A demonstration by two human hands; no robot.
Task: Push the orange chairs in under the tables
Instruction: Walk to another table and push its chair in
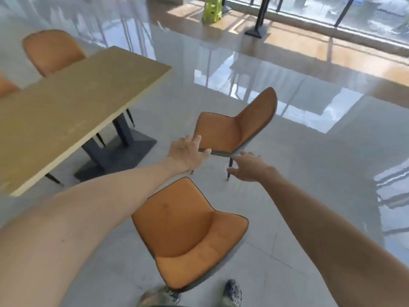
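Two orange chairs stand out on the floor to the right of a long wooden table (66, 111). The near chair (188, 233) is right in front of my feet, its seat facing the table. The far chair (234, 127) stands further off, its backrest to the right. My left hand (188, 151) is stretched out, fingers apart, over the front left corner of the far chair's seat. My right hand (250, 167) reaches forward, open, below the seat's front edge by a chair leg. Neither hand grips anything.
Another orange chair (52, 52) is tucked in on the table's far side, and a bit of one more shows at the left edge (6, 86). The table rests on dark pedestal bases (119, 158). A green stool (211, 9) and a black table post (259, 25) stand far back by the windows.
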